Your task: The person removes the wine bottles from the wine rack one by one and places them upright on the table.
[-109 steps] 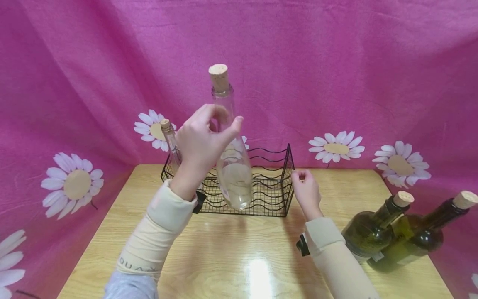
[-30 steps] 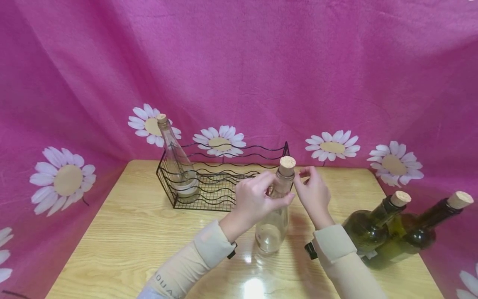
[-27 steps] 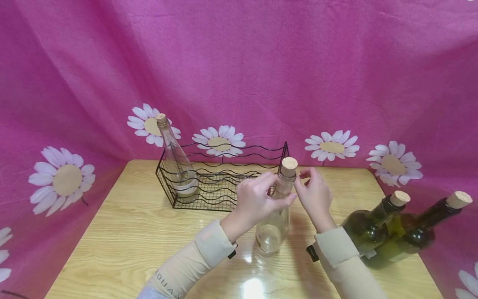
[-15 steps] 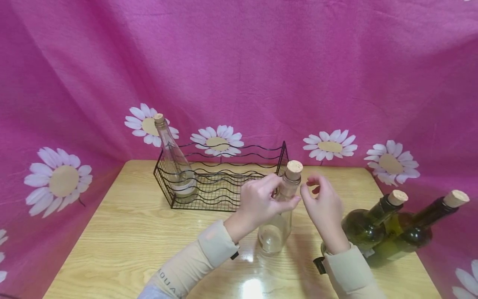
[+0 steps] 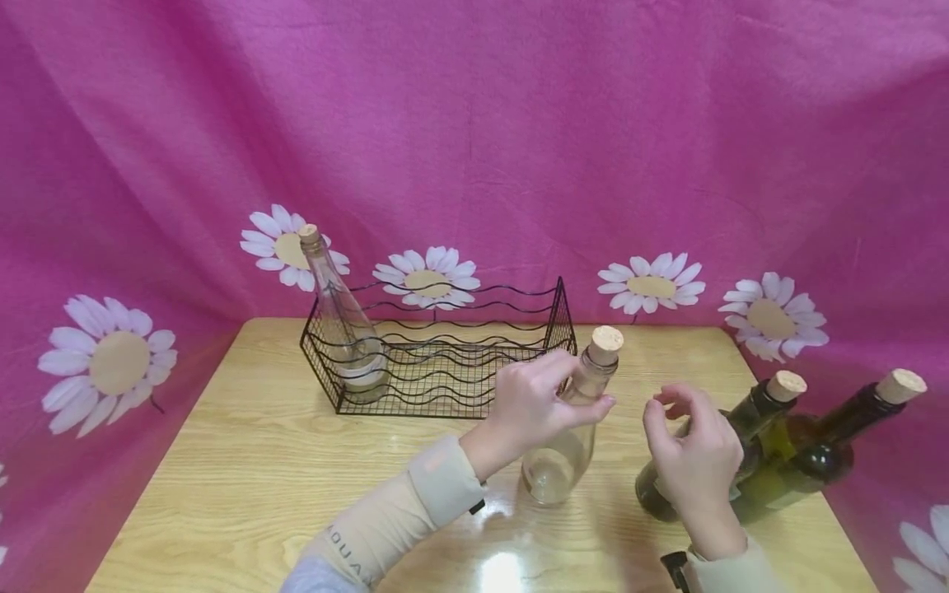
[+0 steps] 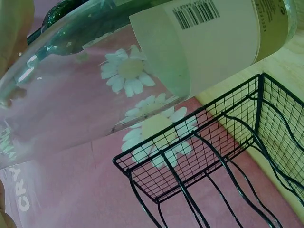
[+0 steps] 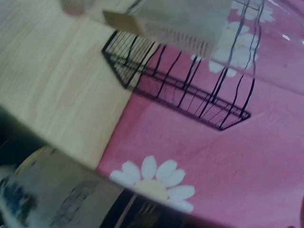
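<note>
In the head view my left hand (image 5: 535,403) grips the neck of a clear glass bottle (image 5: 559,465) with a cork stopper (image 5: 606,344). The bottle leans slightly right, its base at or close to the table, in front of the wire rack's right end. The left wrist view shows its pale barcode label (image 6: 223,42). My right hand (image 5: 697,453) holds nothing visible, its fingers loosely bent, and overlaps the nearer dark green corked bottle (image 5: 752,412). Whether it touches that bottle I cannot tell. In the right wrist view a dark bottle's label (image 7: 71,194) fills the lower left.
A black wire rack (image 5: 445,387) with wavy bars stands at the table's back. Another clear corked bottle (image 5: 344,321) leans in its left end. A second green bottle (image 5: 815,457) stands at the far right. Pink flowered cloth (image 5: 474,148) surrounds the wooden table (image 5: 296,461).
The clear bottle has come down from above the rack to the table's front right, then shifted slightly right in my left hand. My right hand has moved away from it, rightward to the green bottles.
</note>
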{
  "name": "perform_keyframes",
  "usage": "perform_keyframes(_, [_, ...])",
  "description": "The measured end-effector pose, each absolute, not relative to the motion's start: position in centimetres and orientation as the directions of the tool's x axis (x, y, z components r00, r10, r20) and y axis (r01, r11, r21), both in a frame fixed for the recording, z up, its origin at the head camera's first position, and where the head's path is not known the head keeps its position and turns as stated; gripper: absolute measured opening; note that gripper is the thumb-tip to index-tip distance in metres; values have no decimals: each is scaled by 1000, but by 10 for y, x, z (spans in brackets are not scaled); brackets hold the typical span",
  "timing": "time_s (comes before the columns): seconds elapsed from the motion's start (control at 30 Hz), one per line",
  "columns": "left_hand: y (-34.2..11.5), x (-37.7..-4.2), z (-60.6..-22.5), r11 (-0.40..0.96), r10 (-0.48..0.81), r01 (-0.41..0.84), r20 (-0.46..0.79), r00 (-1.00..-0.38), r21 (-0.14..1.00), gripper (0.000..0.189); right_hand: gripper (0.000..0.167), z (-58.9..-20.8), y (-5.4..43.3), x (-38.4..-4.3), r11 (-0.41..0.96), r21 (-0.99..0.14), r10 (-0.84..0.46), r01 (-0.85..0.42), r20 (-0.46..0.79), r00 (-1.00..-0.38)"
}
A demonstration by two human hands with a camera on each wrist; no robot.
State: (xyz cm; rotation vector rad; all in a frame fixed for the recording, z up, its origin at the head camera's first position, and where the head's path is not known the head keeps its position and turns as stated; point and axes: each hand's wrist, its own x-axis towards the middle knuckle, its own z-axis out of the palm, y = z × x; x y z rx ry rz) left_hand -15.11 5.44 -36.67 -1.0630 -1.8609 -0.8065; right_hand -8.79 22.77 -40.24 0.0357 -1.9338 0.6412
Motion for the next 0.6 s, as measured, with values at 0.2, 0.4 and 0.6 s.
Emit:
perform_keyframes(0.2, [63, -151, -368, 441, 378, 890, 876, -299, 114, 31, 22, -408, 243, -78, 772, -475, 390, -422, 879, -276])
perform_keyframes(0.4, [72, -150, -370, 446, 379, 890, 879, -289, 101, 31, 14, -405, 248, -75, 699, -480, 568, -530, 823, 5])
perform_keyframes(0.6, [80, -148, -374, 422, 380, 901, 883, -277, 101, 32, 17, -398, 257, -69, 572, -532, 717, -624, 694, 65])
